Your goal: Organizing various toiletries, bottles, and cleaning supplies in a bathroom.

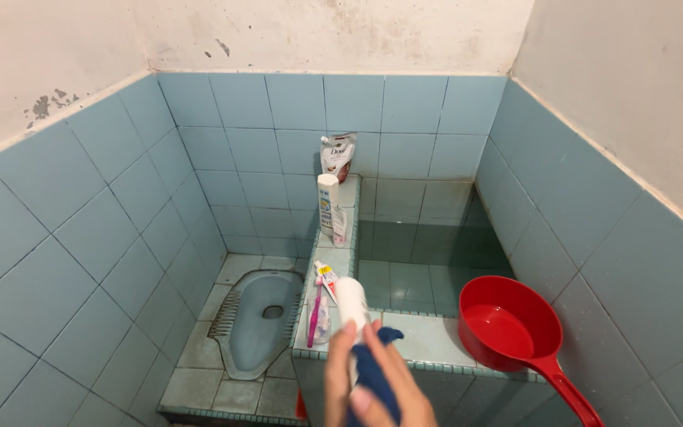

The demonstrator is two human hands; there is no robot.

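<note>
Nearest, one hand (373, 379) (left or right, I cannot tell) closes its fingers (340, 372) around a white bottle (351, 304) and a dark blue cloth (375, 372) above the tiled ledge (424, 336). Just beside stands a cup with a pink toothbrush (314, 312) and a red-and-yellow tube. To the right a red dipper (515, 332) rests on the ledge. Farther back: a tall white tube (327, 202), then a white refill pouch (338, 156) leaning on the wall. The squat toilet (262, 316) lies lower left.
</note>
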